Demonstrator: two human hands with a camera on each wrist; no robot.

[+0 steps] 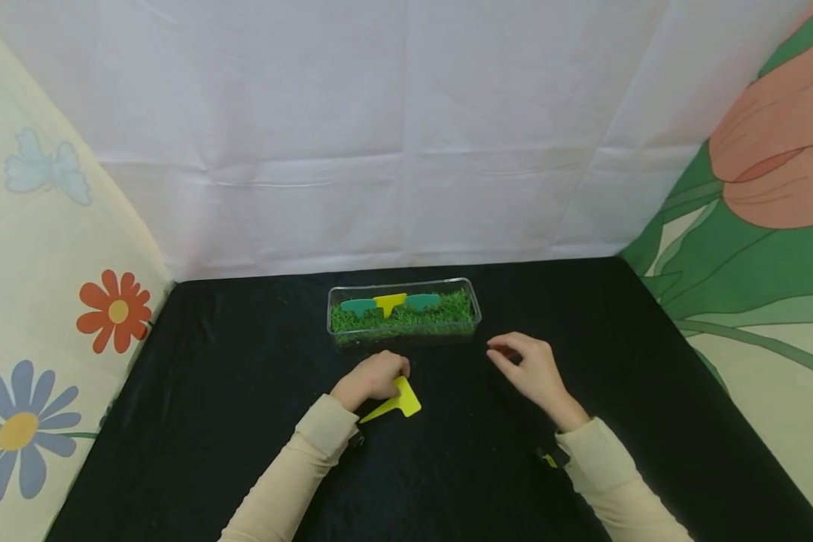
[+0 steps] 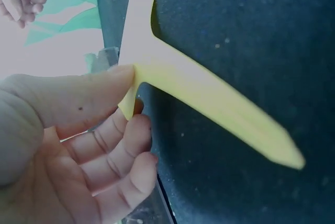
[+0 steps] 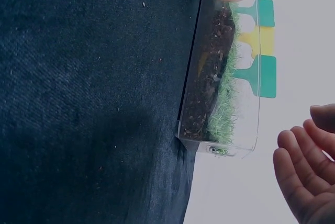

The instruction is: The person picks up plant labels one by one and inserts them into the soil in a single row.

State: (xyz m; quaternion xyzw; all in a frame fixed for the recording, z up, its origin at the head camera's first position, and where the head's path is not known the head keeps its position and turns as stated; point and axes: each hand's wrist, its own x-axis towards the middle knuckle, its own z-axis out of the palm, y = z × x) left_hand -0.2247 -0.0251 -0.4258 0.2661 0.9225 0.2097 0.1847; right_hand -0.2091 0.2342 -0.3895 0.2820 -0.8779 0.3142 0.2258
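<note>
My left hand point(image 1: 376, 375) pinches a yellow T-shaped plant label point(image 2: 193, 85) between thumb and fingers near its crossbar, its pointed stem directed away from the fingers. It is held in front of a clear plastic box point(image 1: 406, 284) containing dark soil point(image 3: 209, 72) with green grass point(image 1: 455, 307) on top. In that grass stand two green plant labels point(image 1: 357, 307) with another yellow label point(image 1: 391, 301) between them. My right hand point(image 1: 531, 369), fingers loosely curled and holding nothing, hovers just right of the box's front corner.
Black cloth point(image 1: 244, 421) covers the table, and the box sits near its back edge. Behind hangs a white sheet point(image 1: 379, 150). Printed flower panels point(image 1: 772, 263) flank both sides.
</note>
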